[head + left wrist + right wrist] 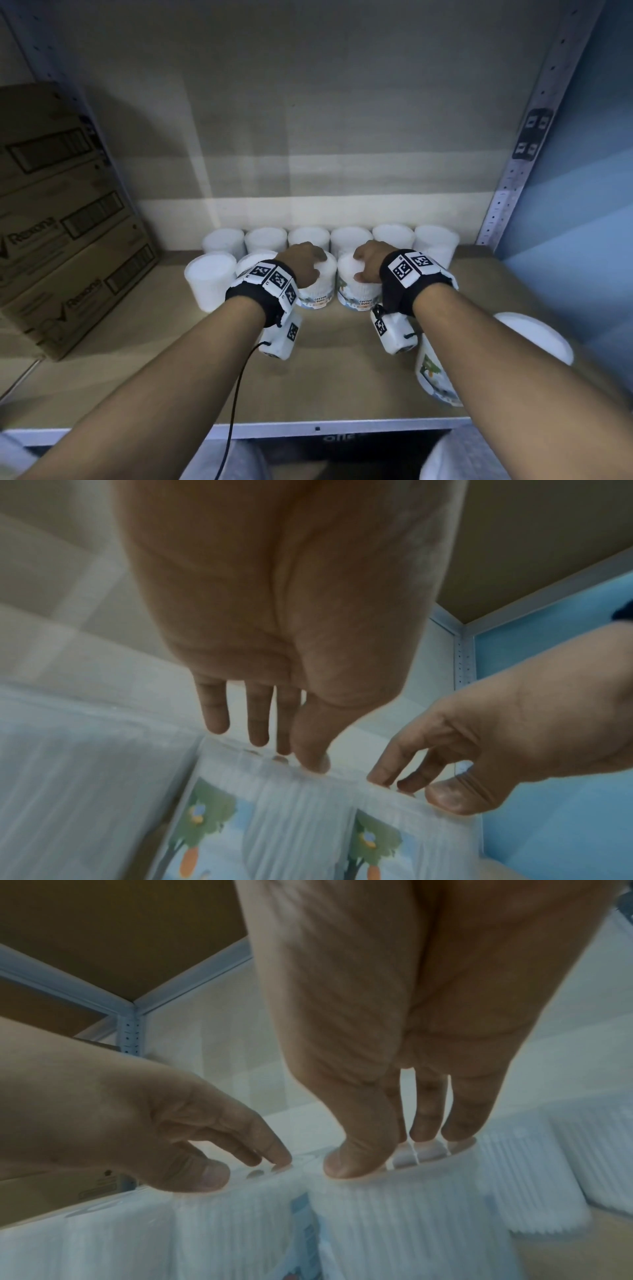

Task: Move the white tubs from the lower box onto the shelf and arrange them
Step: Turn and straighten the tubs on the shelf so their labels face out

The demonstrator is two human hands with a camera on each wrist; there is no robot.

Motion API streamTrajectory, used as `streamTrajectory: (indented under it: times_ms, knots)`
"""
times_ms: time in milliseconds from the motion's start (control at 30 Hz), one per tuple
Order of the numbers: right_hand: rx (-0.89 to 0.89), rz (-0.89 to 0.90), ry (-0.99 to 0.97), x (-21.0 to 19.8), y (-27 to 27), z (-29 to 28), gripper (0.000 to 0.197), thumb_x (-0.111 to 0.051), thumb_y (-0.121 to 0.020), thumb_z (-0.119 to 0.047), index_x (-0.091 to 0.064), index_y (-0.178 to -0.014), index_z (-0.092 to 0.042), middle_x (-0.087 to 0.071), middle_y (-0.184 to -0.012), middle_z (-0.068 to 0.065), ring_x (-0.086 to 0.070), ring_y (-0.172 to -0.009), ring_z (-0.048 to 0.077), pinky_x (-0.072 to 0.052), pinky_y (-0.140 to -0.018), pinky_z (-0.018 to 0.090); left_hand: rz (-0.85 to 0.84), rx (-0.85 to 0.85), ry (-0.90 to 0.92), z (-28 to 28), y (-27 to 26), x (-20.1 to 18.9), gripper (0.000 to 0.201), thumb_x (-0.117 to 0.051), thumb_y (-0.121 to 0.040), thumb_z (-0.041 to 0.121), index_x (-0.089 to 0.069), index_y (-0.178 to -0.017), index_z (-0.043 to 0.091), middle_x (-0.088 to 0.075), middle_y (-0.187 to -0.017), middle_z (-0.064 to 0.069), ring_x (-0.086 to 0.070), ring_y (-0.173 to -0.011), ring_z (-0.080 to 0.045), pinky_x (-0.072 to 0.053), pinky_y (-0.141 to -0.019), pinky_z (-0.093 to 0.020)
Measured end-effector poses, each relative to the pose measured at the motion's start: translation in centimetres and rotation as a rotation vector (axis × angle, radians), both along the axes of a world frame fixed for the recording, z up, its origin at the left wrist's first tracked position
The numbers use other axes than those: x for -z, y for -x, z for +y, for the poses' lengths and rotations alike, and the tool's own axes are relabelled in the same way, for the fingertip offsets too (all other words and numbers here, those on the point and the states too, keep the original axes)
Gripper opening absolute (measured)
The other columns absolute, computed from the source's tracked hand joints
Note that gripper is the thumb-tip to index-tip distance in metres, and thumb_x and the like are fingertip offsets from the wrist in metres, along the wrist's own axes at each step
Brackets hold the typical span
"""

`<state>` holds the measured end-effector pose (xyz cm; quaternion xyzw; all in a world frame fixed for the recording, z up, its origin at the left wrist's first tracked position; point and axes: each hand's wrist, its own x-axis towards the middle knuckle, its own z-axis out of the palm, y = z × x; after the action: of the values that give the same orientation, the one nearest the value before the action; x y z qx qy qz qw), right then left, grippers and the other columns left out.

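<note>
Several white tubs point(308, 238) stand in a row at the back of the shelf point(325, 373). In front of them is a second row, with two labelled tubs side by side in the middle. My left hand point(308, 263) rests its fingertips point(310, 761) on the lid of the left labelled tub point(317, 291). My right hand point(366, 263) has its thumb and fingertips point(346, 1164) on the lid of the right one point(358, 294). Neither hand wraps round a tub's side. Both tubs stand upright and touch each other.
Two more tubs point(209, 284) stand left of my left hand. One labelled tub point(433, 373) lies on its side under my right forearm, and another point(537, 335) sits to its right. Stacked cardboard boxes point(61, 219) fill the shelf's left end; a metal upright point(513, 171) bounds the right.
</note>
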<state>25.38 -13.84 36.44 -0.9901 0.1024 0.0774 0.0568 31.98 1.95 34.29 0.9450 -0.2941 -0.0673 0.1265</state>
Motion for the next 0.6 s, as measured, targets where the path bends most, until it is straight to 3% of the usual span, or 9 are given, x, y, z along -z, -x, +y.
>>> streamTrajectory:
  times_ms: [100, 267, 600]
  knots:
    - [-0.001, 0.0, 0.005, -0.1, 0.0, 0.1, 0.057, -0.061, -0.091, -0.03, -0.044, -0.141, -0.01, -0.042, -0.147, 0.008, -0.044, -0.134, 0.025, -0.038, -0.108, 0.031, -0.081, -0.091, 0.071, -0.3, 0.4, 0.0, 0.047, -0.057, -0.089, 0.035, -0.051, -0.132, 0.015, -0.043, -0.139, -0.011, -0.041, -0.13, -0.029, -0.038, -0.107, -0.041]
    - [-0.002, 0.009, 0.008, 0.0, 0.0, 0.0, 0.057, -0.062, -0.09, -0.031, -0.045, -0.14, -0.01, -0.044, -0.146, 0.009, -0.046, -0.132, 0.026, -0.039, -0.107, 0.032, -0.168, -0.145, -0.02, -1.0, 1.2, 0.9, 0.056, -0.054, -0.088, 0.047, -0.051, -0.129, 0.009, -0.047, -0.132, -0.014, -0.042, -0.126, -0.032, -0.041, -0.102, -0.044]
    - [-0.003, 0.004, 0.013, 0.1, 0.0, 0.1, 0.057, -0.062, -0.09, -0.029, -0.044, -0.141, -0.011, -0.043, -0.147, 0.008, -0.045, -0.133, 0.025, -0.038, -0.107, 0.031, -0.009, -0.028, 0.03, -0.1, 0.8, -0.2, 0.054, -0.058, -0.092, 0.028, -0.042, -0.141, 0.012, -0.039, -0.149, -0.007, -0.036, -0.138, -0.023, -0.027, -0.115, -0.031]
